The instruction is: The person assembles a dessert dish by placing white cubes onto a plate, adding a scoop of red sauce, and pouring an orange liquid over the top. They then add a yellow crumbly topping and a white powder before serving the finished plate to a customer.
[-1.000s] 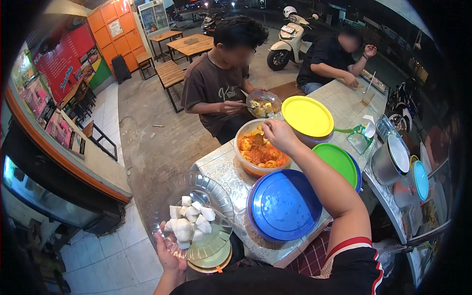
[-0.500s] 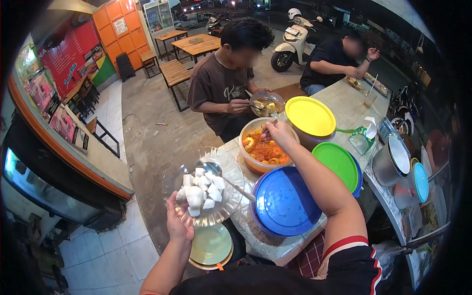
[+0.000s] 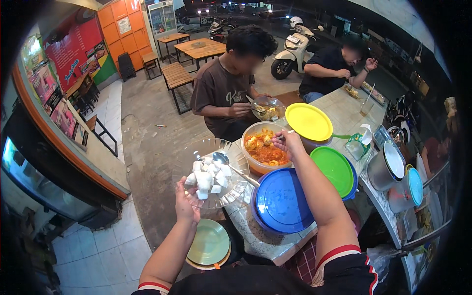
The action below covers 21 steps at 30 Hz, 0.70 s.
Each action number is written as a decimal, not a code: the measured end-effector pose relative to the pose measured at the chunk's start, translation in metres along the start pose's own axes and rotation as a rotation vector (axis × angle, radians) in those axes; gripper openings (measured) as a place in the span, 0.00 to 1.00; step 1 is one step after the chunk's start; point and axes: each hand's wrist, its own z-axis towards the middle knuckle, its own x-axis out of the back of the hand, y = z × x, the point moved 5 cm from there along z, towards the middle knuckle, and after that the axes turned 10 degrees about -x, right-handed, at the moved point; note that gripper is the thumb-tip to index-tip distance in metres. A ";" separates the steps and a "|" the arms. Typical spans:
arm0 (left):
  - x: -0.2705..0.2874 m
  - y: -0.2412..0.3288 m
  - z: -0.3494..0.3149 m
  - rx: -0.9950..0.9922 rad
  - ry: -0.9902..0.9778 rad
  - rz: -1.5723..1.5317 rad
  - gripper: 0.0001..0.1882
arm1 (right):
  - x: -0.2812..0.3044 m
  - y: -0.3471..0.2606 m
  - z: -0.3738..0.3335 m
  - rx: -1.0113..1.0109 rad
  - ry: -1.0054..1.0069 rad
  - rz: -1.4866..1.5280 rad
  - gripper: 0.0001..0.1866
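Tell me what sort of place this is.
Probably a small open-air eatery: there are wooden tables and benches, a tub of saucy red food, and a seated person with a bowl of food.

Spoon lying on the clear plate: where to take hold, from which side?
Take the spoon by its handle's outer end, likely from the right: that end juts past the clear plate toward the blue lid, while the bowl lies beside the white chunks.

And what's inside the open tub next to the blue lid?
The open tub holds red-orange sauce with yellowish pieces in it. The right hand covers part of its right edge, and whatever lies deeper under the sauce is hidden.
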 end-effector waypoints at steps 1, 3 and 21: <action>-0.002 -0.001 0.001 0.009 -0.001 0.005 0.23 | 0.002 -0.002 -0.002 0.009 0.007 0.004 0.14; -0.007 -0.003 0.002 0.027 -0.003 0.015 0.23 | 0.006 -0.005 -0.004 0.020 0.046 -0.013 0.14; -0.060 -0.020 -0.005 0.078 -0.152 0.033 0.28 | -0.066 -0.076 -0.115 0.583 -0.170 -0.643 0.16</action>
